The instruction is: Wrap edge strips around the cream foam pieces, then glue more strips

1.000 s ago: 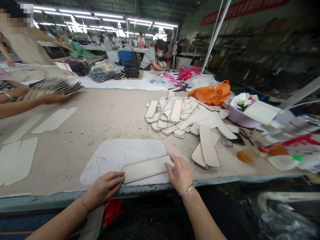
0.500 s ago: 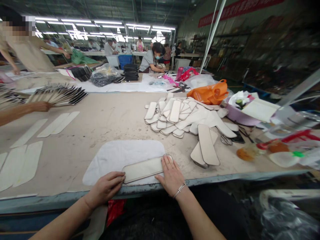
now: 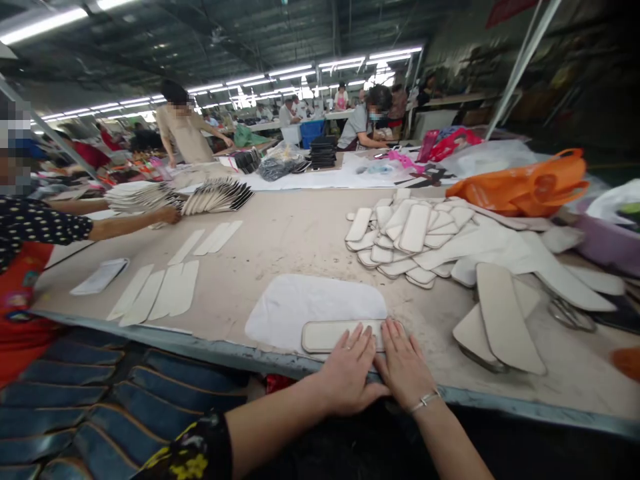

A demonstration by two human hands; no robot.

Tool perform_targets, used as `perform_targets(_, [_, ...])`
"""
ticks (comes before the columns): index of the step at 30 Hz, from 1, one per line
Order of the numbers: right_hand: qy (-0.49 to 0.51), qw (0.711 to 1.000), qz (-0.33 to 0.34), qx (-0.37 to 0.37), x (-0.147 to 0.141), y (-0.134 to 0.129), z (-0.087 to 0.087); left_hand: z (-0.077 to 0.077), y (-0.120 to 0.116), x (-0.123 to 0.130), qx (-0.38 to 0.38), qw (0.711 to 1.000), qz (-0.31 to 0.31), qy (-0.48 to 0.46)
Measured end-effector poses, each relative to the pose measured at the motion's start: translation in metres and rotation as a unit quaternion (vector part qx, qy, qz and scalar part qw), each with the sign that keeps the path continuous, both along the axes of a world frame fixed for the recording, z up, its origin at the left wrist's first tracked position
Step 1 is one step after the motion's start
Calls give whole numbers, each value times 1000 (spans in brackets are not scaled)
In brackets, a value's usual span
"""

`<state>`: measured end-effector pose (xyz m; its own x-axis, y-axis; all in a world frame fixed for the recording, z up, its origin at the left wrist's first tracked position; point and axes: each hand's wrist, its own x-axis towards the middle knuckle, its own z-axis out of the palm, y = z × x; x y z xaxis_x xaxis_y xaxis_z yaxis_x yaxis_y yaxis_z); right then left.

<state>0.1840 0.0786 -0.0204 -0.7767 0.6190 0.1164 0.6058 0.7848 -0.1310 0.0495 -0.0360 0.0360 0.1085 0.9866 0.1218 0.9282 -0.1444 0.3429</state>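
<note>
An oblong cream panel with a dark edge (image 3: 320, 337) lies along the table's near edge, partly over a white cloth-like sheet (image 3: 313, 303). My left hand (image 3: 353, 373) rests flat on the middle of the panel, fingers stretched out. Beside it, my right hand (image 3: 406, 367), with a bracelet at the wrist, presses flat on the panel's right end, which it mostly hides. The two hands are close together and nothing is gripped. To the right are a few larger cream panels (image 3: 510, 320), stacked crosswise.
Behind them spreads a heap of similar cream panels (image 3: 415, 227). Scissors (image 3: 573, 313) and an orange bag (image 3: 525, 183) lie at the right. Flat pale pieces (image 3: 175, 290) are laid out at left, where a co-worker's hand (image 3: 169, 215) touches stacked pieces (image 3: 217, 197).
My left hand has moved from the panel's left end to its middle, next to my right hand, and now lies flat. The view has turned left, showing more of the co-worker.
</note>
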Motion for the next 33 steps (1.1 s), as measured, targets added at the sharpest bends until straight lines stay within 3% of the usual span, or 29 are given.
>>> perform_targets(2, [-1, 1000, 1, 4, 0, 0, -1, -7, 12, 5, -36, 999, 14, 21])
perform_targets(5, [3, 1000, 4, 7, 0, 0, 0, -17, 8, -12, -61, 997, 22, 52])
perform_targets(10, [3, 1000, 11, -5, -1, -2, 4, -20, -27, -50, -55, 994, 15, 91])
perform_targets(15, [-1, 1000, 7, -5, -1, -3, 4, -21, -60, -73, -61, 989, 58, 123])
perform_targets(22, [56, 998, -14, -37, 2, 2, 4, -23, -82, -95, -47, 981, 80, 172])
perform_targets(27, [199, 963, -114, -139, 5, 15, 12, -35, -82, -99, 19, 980, 74, 182])
perform_targets(33, [257, 916, -188, -244, 1, 20, 33, -39, -83, -103, 37, 983, 61, 170])
